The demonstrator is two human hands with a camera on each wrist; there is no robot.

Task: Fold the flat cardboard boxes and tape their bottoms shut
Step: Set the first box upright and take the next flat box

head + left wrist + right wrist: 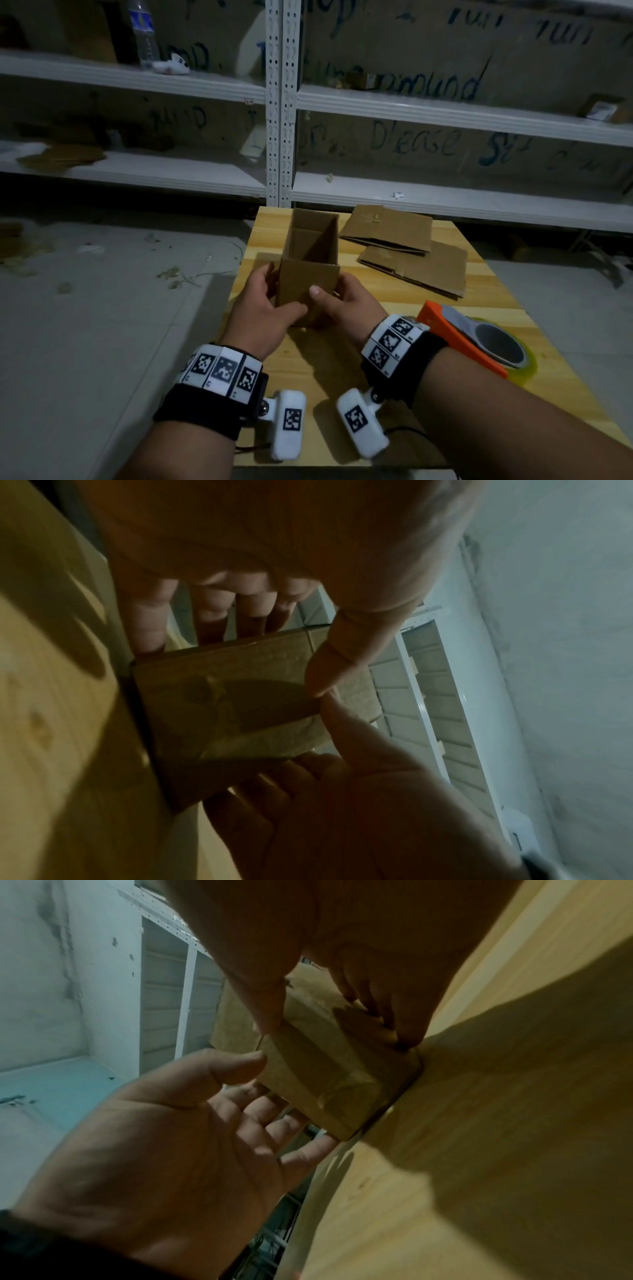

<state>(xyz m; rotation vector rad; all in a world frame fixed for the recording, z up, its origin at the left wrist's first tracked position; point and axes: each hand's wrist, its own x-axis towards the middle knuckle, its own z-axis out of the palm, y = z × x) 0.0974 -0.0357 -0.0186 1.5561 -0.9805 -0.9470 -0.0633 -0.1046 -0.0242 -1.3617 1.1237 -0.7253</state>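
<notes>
My left hand [265, 301] and right hand [346, 301] grip the sides of the upright brown cardboard box [308, 270], thumbs on its near face, on the pale wooden table [479, 308].

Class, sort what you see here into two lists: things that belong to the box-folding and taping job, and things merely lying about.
Belong to the job:
- opened box, held by left hand and right hand
- flat boxes on the wooden table
- orange tape dispenser

Just lying about:
- water bottle on the shelf
- cardboard scraps
- floor litter
</notes>
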